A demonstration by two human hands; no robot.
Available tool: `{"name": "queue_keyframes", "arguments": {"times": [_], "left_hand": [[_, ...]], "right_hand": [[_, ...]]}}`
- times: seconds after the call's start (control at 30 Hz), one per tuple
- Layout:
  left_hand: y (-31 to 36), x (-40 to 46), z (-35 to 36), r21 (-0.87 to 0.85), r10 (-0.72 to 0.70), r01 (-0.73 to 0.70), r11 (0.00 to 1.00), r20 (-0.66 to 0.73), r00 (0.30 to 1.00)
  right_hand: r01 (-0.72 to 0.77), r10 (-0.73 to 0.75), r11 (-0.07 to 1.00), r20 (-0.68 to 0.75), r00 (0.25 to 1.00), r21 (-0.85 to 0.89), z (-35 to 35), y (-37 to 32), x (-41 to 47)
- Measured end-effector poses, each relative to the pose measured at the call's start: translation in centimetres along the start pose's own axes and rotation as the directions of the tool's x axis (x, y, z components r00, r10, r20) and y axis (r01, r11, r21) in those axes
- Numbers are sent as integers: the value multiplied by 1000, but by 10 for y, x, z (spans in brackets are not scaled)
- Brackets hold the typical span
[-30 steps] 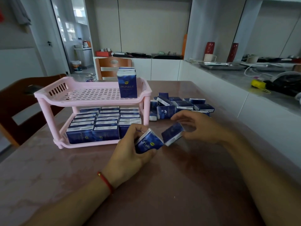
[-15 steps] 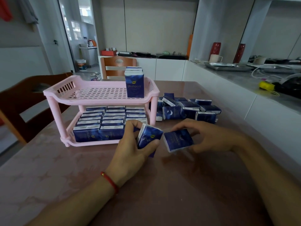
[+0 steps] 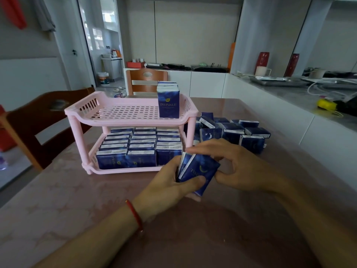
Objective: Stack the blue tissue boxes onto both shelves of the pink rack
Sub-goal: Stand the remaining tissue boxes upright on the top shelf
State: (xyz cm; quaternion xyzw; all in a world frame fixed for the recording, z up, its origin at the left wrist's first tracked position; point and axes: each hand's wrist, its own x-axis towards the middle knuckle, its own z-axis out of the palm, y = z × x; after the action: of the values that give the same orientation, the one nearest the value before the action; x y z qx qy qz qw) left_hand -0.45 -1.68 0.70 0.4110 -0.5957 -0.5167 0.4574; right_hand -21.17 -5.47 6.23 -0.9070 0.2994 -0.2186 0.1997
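Note:
The pink rack [image 3: 123, 120] stands on the table at centre left. Its lower shelf is packed with several blue tissue boxes [image 3: 133, 149] in rows. On the upper shelf a short row of upright boxes [image 3: 168, 102] stands at the right end. A loose pile of boxes [image 3: 233, 132] lies on the table right of the rack. In front of the rack my left hand [image 3: 170, 182] and my right hand [image 3: 237, 169] together hold two boxes [image 3: 199, 171] pressed side by side, fingers curled round them.
Wooden chairs stand at the left [image 3: 44, 120] and behind the rack [image 3: 146, 80]. A white counter [image 3: 289, 105] runs along the right side with a tray, cables and red vases. The pink table top [image 3: 96, 219] stretches toward me.
My right hand has brought its box left against the box in my left hand; the two now sit together. The view has shifted slightly.

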Motion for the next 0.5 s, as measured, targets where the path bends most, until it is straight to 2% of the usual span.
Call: {"name": "queue_keyframes", "arguments": {"times": [0.13,0.23,0.37,0.5], "left_hand": [[-1,1,-5,-18,-5,5,1000,-11,1000],[2,-1,-4,-40,25,-25,999,3,1000],[10,-6,-5,-63,111,-110,992,19,994],[30,-9,-14,43,208,-209,977,42,977]], "right_hand": [[-90,95,984,-31,995,153,-2,3,-2],[-100,109,980,-46,993,169,-4,-1,-1],[-96,121,983,-164,979,155,2,-12,3],[-60,99,980,-204,974,192,-9,-31,13]]}}
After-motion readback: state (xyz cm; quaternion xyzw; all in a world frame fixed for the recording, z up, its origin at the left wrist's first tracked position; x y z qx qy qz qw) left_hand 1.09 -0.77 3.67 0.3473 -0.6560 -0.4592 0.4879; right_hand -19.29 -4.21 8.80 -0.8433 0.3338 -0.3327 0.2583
